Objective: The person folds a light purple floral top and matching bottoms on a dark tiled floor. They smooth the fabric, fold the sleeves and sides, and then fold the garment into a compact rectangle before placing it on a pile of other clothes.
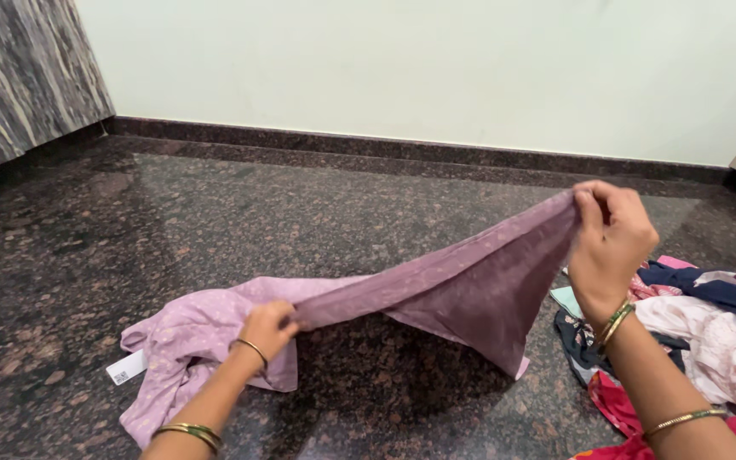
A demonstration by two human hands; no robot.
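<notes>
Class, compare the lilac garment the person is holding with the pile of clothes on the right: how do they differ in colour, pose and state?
The lilac garment is one pale purple piece; the pile of clothes mixes navy, pink, red and white. The garment is stretched between the left hand and the raised right hand, partly lifted; the pile lies crumpled and untouched. The garment shows a white tag; no tag shows on the pile. Both rest on the dark speckled stone floor.

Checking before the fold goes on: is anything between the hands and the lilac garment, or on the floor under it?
Nothing visible. The left hand and right hand both already pinch the lilac garment directly. The floor under its raised span shows only shadow. The clothes pile lies to the right, apart from it.
</notes>
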